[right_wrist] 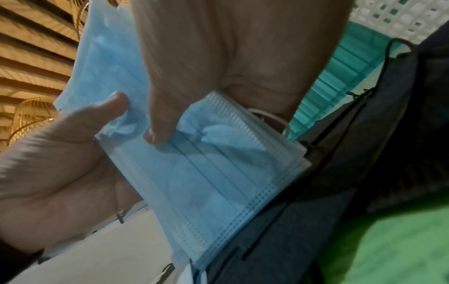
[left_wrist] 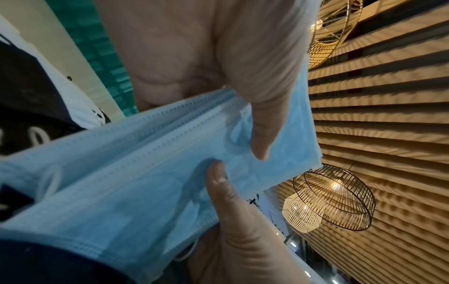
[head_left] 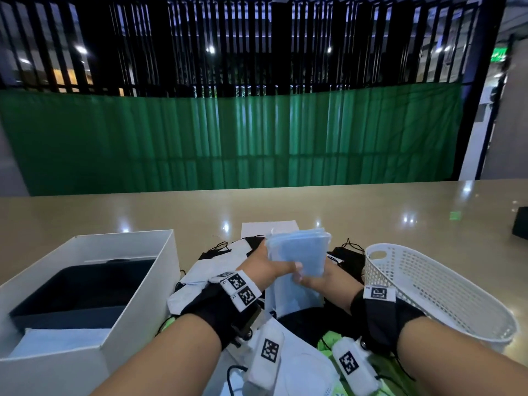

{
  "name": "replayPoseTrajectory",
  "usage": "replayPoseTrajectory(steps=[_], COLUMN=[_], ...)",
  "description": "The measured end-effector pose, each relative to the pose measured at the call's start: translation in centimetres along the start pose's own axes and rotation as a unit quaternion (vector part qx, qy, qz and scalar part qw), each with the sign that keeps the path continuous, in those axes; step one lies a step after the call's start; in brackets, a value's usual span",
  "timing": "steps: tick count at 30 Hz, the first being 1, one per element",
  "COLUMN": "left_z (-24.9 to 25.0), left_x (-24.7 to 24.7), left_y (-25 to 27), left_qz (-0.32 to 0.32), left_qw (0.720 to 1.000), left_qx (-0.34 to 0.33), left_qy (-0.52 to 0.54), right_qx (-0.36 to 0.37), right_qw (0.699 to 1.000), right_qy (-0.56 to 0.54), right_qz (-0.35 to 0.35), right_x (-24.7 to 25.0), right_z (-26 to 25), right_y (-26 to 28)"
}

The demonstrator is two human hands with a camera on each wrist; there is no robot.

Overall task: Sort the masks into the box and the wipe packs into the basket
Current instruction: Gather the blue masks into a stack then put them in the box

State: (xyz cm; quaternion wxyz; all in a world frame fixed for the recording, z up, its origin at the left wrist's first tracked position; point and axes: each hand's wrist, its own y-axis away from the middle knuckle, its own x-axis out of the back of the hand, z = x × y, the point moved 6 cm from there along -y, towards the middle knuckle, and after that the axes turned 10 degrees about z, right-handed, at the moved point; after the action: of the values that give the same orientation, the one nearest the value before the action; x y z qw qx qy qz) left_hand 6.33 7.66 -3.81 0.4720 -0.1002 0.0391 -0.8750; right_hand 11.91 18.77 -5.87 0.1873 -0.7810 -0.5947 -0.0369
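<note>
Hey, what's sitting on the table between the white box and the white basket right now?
In the head view, between the box and the basket lies a pile of black, white and green masks, with both hands above it holding a stack of blue masks.

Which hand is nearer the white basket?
Right. The right hand holds the blue mask stack just beside the white basket; the left hand grips the stack's far side, toward the box.
</note>
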Motion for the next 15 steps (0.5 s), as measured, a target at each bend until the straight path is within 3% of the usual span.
replayPoseTrajectory(steps=[3, 7, 11, 15], left_z=[0.1, 0.2, 0.5, -0.5], left_x=[-0.1, 1.2, 3.5, 6.1], left_y=[0.0, -0.2, -0.3, 0.5], left_qz=[0.0, 0.036, 0.037, 0.038], left_qw=[1.0, 0.996, 0.989, 0.968], left_qx=[0.002, 0.015, 0.036, 0.111], left_qy=[-0.021, -0.079, -0.141, -0.221], right_qx=[-0.043, -0.063, -0.088, -0.102], right_qw=[0.997, 0.997, 0.995, 0.989], right_qy=[0.056, 0.042, -0.051, -0.075], right_qz=[-0.008, -0.025, 0.013, 0.071], right_x=[0.0, 0.1, 1.6, 3.6], right_z=[0.9, 1.2, 1.5, 2.3], right_y=[-0.5, -0.9, -0.9, -0.7])
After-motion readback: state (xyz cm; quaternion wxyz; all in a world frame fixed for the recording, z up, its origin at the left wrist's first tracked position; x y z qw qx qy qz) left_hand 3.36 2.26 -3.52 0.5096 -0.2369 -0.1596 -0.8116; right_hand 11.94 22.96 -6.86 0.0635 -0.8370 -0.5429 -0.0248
